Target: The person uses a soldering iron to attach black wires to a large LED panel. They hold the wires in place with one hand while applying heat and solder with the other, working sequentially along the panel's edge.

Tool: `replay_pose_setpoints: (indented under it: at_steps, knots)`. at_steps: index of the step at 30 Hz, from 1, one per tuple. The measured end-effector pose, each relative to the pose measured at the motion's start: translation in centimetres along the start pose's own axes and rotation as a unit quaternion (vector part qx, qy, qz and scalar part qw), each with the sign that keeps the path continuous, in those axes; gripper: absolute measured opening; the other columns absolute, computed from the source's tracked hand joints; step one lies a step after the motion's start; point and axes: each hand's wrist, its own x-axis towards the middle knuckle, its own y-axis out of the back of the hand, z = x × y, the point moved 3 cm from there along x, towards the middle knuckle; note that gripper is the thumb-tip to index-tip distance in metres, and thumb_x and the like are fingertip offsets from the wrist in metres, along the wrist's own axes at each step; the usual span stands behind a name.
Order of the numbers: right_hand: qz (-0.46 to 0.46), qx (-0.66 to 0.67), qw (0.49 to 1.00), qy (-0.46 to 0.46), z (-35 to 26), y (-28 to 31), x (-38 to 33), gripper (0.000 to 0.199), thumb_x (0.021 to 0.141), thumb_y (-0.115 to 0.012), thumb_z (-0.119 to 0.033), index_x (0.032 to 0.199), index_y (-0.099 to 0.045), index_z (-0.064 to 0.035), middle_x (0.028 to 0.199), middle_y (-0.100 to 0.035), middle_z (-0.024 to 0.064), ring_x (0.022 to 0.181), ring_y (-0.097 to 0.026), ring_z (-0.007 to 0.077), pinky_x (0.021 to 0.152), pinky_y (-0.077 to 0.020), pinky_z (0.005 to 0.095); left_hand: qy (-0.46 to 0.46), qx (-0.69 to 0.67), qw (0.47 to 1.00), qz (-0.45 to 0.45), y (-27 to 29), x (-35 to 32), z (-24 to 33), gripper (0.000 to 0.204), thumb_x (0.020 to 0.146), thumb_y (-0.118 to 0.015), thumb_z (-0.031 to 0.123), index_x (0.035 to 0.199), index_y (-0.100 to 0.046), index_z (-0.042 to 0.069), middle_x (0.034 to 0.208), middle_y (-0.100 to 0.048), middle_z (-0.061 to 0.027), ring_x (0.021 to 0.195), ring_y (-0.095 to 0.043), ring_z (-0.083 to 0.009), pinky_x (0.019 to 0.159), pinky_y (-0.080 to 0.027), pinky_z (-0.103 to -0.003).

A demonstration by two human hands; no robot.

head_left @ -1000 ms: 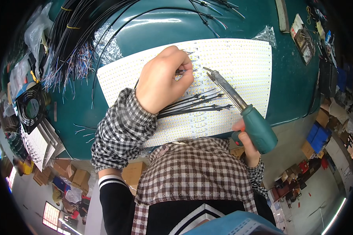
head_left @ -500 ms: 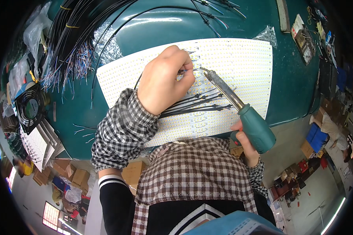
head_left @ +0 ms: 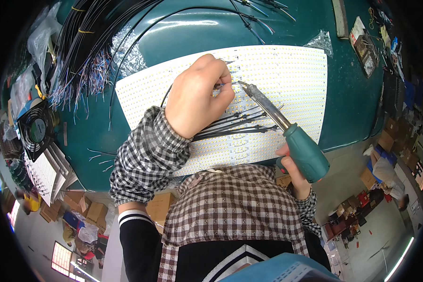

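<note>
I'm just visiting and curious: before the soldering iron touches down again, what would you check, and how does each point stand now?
1. Right hand grips the iron by its green handle: ok.
2. Iron tip sits by the left hand's fingers, over the LED panel: ok.
3. Left hand pinches a thin wire at the tip: ok.
4. Tip touching the pad: cannot tell.
5. Black wires lie on the panel, under the iron shaft: not ok.
6. Panel lies flat on the green table: ok.
</note>
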Motion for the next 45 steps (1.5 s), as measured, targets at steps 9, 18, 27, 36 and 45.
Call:
replay_pose_setpoints:
  at_steps: [9, 18, 27, 36, 45]
  knots:
    - [0.002, -0.008, 1.0, 0.014, 0.1, -0.1, 0.0, 0.058, 0.076, -0.09, -0.007, 0.127, -0.065, 0.0081, 0.089, -0.077, 0.0079, 0.082, -0.073, 0.0145, 0.079, -0.059, 0.0298, 0.005, 0.002, 1.0, -0.003, 0.1, 0.0, 0.0, 0.012, 0.08, -0.071, -0.003, 0.086, -0.063, 0.003, 0.081, -0.059, -0.0063, 0.063, -0.054, -0.0163, 0.054, -0.044, -0.029]
    - [-0.005, -0.024, 1.0, 0.016, 0.0, 0.0, 0.0, 0.058, 0.077, -0.089, -0.009, 0.127, -0.065, 0.0084, 0.09, -0.077, 0.0085, 0.082, -0.073, 0.0147, 0.079, -0.0588, 0.0302, 0.005, 0.004, 1.0, 0.0, 0.0, 0.0, 0.1, 0.012, 0.08, -0.071, -0.003, 0.086, -0.062, 0.003, 0.081, -0.059, -0.0063, 0.062, -0.053, -0.0162, 0.054, -0.044, -0.029]
    - [0.008, 0.006, 1.0, 0.002, 0.7, 0.4, -0.5, 0.06, 0.079, -0.089, -0.013, 0.129, -0.064, 0.0089, 0.093, -0.078, 0.0098, 0.085, -0.075, 0.0165, 0.082, -0.0595, 0.0311, 0.003, 0.001, 1.0, 0.001, 0.0, 0.0, 0.0, 0.012, 0.08, -0.071, -0.003, 0.085, -0.062, 0.003, 0.081, -0.059, -0.0064, 0.062, -0.053, -0.0161, 0.054, -0.043, -0.028]
    - [0.03, 0.054, 0.998, -0.015, 0.0, 0.9, -0.6, 0.043, 0.083, -0.086, -0.009, 0.118, -0.068, 0.0071, 0.091, -0.076, 0.0098, 0.082, -0.073, 0.0182, 0.079, -0.0587, 0.0331, 0.001, 0.099, 0.995, -0.019, 0.1, -0.4, 1.0, 0.015, 0.082, -0.074, 0.001, 0.093, -0.065, 0.006, 0.093, -0.063, -0.0074, 0.08, -0.062, -0.0222, 0.069, -0.049, -0.034]
    - [0.034, 0.039, 0.998, 0.046, -1.1, 1.3, -0.2, 0.055, 0.097, -0.068, -0.03, 0.133, -0.058, 0.0118, 0.093, -0.072, 0.0146, 0.082, -0.068, 0.0219, 0.077, -0.0547, 0.0359, -0.025, 0.127, 0.989, -0.074, -3.1, -3.3, 3.6, 0.019, 0.081, -0.077, 0.002, 0.094, -0.065, 0.006, 0.092, -0.062, -0.0113, 0.086, -0.063, -0.0331, 0.072, -0.05, -0.041]
